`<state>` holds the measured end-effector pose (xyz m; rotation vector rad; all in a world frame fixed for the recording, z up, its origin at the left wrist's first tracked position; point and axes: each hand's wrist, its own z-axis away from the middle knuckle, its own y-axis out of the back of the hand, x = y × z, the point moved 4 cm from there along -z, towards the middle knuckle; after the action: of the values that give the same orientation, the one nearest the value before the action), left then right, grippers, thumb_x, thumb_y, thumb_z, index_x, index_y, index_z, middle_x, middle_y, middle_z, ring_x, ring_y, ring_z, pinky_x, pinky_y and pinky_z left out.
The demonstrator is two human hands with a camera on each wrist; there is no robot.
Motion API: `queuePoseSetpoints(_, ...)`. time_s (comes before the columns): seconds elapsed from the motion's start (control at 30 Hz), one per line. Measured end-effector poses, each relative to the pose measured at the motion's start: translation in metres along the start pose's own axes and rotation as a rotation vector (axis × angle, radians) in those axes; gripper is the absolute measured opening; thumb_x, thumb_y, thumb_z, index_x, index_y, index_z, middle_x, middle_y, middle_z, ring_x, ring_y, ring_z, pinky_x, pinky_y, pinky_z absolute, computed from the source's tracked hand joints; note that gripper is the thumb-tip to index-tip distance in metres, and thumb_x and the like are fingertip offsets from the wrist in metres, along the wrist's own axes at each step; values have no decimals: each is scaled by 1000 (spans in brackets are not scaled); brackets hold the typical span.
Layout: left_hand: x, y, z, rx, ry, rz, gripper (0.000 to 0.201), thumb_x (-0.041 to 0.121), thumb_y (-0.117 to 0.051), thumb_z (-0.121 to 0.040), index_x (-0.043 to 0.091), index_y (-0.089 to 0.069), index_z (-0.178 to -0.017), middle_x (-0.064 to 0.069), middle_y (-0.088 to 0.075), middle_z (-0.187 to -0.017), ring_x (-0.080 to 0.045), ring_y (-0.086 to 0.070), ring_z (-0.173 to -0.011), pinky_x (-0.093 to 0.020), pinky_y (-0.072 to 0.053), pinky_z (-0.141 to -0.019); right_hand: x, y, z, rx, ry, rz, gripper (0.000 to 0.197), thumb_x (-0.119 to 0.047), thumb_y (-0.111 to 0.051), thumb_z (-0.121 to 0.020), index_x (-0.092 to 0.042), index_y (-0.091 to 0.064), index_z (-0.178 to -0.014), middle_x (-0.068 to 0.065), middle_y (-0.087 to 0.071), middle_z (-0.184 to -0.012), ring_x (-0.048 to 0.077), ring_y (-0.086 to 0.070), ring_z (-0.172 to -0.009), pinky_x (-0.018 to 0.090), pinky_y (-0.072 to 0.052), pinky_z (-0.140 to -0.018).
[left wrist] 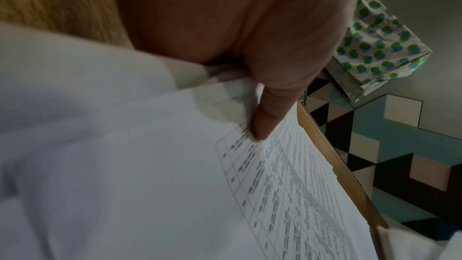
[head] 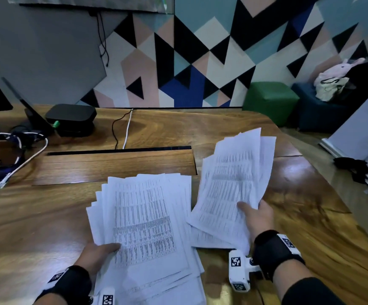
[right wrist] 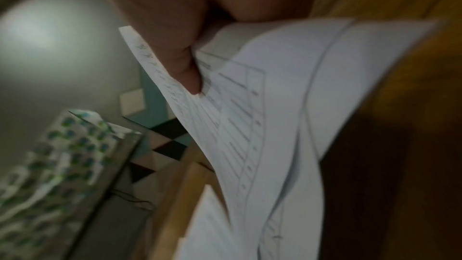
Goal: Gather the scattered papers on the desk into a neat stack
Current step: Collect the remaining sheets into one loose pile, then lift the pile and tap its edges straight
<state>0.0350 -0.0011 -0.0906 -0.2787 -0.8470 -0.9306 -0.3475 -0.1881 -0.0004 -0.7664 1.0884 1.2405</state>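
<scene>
In the lower centre of the head view, a fanned batch of printed papers [head: 143, 219] is gripped at its lower left edge by the left hand [head: 97, 256], thumb on top. A second batch of papers [head: 233, 181], at centre right of the frame, is held raised and tilted by the right hand [head: 258, 219], thumb pressed on the top sheet. Both hands are thus clamped on paper, each thumb [left wrist: 265, 118] seen on the sheets in the wrist views. More sheets [head: 209, 238] are left lying on the wooden table [head: 35, 216] between the hands. A black box [head: 71, 116] and cables [head: 121, 128] are seen at upper left.
</scene>
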Motion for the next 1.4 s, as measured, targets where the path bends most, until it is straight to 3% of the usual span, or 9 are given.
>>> queuePoseSetpoints(0.23, -5, -5, 2, -39, 63, 18, 22, -6, -66, -84, -6, -66, -106, -29, -75, -92, -45, -72, -82, -51, -59, -73, -42, -45, 22, -352, -68, -279, 33, -4, -70, -83, -7, -65, -115, 12, -75, -106, 33, -72, -96, 50, -56, -86)
queuePoseSetpoints(0.43, -8, -8, 5, -49, 94, 7, 28, 0, -62, -85, -7, -66, -112, -28, -75, -97, -42, -72, -84, -54, -57, -83, 74, -76, 43, -402, -240, 339, 29, -4, -76, -76, -1, -71, -104, 13, -74, -103, 31, -71, -94, 48, -55, -93)
queuePoseSetpoints(0.6, -1, -17, 18, -153, 81, 172, 38, 38, -72, -83, 11, -72, -110, -14, -78, -105, -35, -72, -101, -48, -53, -95, 127, -88, 54, -531, -249, 640, 33, -23, -73, -77, -9, -72, -107, 4, -74, -101, 24, -71, -90, 38, -57, -88)
queuePoseSetpoints(0.7, -4, -21, 16, -124, 24, 87, 43, 11, -84, -70, -5, -70, -107, -24, -76, -99, -40, -74, -88, -53, -56, -87, 121, -89, 60, -640, -244, 711, 34, -33, -74, -75, -16, -74, -105, -3, -76, -102, 17, -72, -89, 36, -58, -87)
queuePoseSetpoints(0.83, 3, -27, 25, -140, -5, 86, 27, -4, -73, -80, -10, -69, -106, -26, -76, -94, -44, -74, -86, -56, -57, -84, 95, -68, 46, -365, -148, 510, 25, -32, -79, -75, -15, -64, -85, 5, -75, -85, 17, -66, -65, 31, -55, -60)
queuePoseSetpoints(0.93, 18, -28, 39, -220, -81, 124, 26, -5, -71, -81, -7, -70, -106, -27, -75, -100, -41, -74, -88, -46, -60, -76, 83, -66, 46, -454, -166, 308, 46, -29, -86, -68, -3, -66, -101, 12, -76, -93, 18, -69, -64, 25, -51, -50)
queuePoseSetpoints(1.2, 80, -21, 68, -380, -296, 160, 60, 15, -92, -50, -11, -72, -99, -35, -71, -103, -37, -74, -82, -43, -61, -74, 21, -73, 60, -724, -338, -306, 77, -16, -92, -52, 4, -63, -121, 21, -71, -115, 33, -72, -98, 38, -61, -72)
queuePoseSetpoints(1.27, 105, -24, 78, -401, -380, 159, 76, 30, -99, -38, -10, -74, -97, -35, -70, -106, -36, -72, -88, -48, -57, -86, -11, -72, 60, -710, -241, -295, 87, -12, -94, -44, 9, -61, -121, 21, -72, -112, 33, -72, -96, 40, -61, -75)
queuePoseSetpoints(1.4, 161, -26, 102, -356, -629, 264, 63, 32, -97, -45, 1, -76, -96, -21, -75, -108, -25, -74, -93, -34, -59, -82, -90, -64, 70, -498, 166, -222, 43, -18, -88, -60, -10, -73, -100, -2, -78, -97, 14, -73, -94, 32, -58, -88)
